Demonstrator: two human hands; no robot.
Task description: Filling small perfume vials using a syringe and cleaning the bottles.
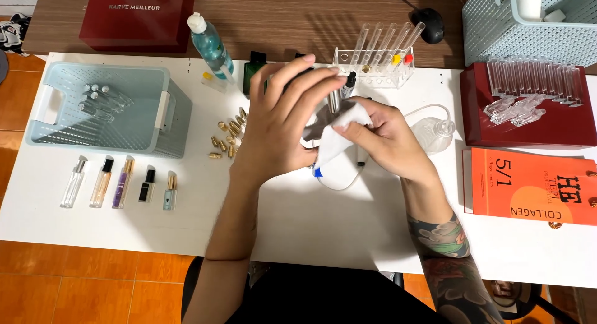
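Both hands meet over the middle of the white table (323, 237), toward its far edge. The left hand (283, 122) is curled around a slim vial (336, 100), fingers wrapped over it; the vial stands roughly upright, its long axis running from the palms toward the far edge, and only a short silvery stretch with a dark top shows between the fingers. The right hand (385, 137) pinches a white cloth (339, 137) against the vial's lower part, thumb and fingertips closed on the fabric. So the vial lies between the two hands, touching both, with the left hand covering more of it. Just beyond the hands stands a clear tube rack (373, 66). Near the left edge sits a pale blue basket (56, 106) with a few vials inside, and in front of it a row of five small bottles (121, 184). Gold caps (227, 137) lie scattered just left of the left hand. A red tray (528, 134) of clear vials lies at the right edge.
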